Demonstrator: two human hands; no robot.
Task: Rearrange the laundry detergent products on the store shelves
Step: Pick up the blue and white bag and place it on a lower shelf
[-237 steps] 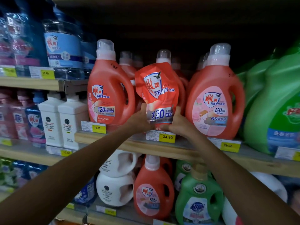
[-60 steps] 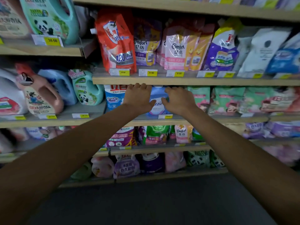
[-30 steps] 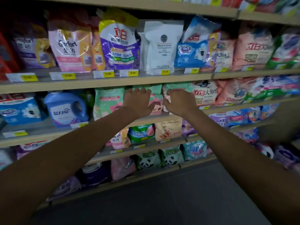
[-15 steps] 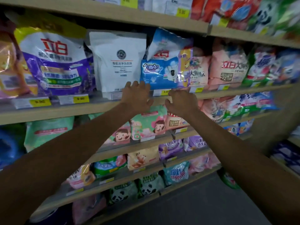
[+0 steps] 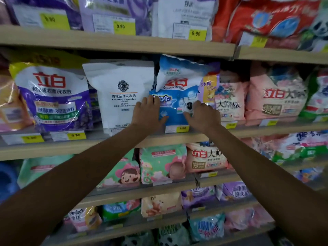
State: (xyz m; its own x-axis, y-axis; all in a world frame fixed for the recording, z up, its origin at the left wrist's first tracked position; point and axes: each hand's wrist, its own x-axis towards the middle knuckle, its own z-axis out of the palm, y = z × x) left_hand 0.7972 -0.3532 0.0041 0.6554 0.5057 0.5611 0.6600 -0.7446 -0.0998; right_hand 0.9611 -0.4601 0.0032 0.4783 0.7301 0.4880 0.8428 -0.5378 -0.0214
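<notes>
A blue and white detergent bag (image 5: 179,86) stands upright on the middle shelf (image 5: 110,141), its top crumpled. My left hand (image 5: 148,111) lies on the bag's lower left edge with its fingers spread, right beside a white laundry capsule pouch (image 5: 120,93). My right hand (image 5: 203,116) lies flat on the bag's lower right front, fingers apart, thumb pointing inward. Neither hand is closed around the bag. A price tag (image 5: 177,129) sits just below, between my wrists.
A purple and white pouch (image 5: 51,98) stands left of the white pouch. Pink bags (image 5: 273,98) fill the shelf to the right. The shelf above (image 5: 124,43) hangs low over the bag tops. Lower shelves hold green, pink and purple bags (image 5: 159,164).
The view has moved right along the shelves and closer in. My hands have risen from the shelf edge onto the front of the blue bag.
</notes>
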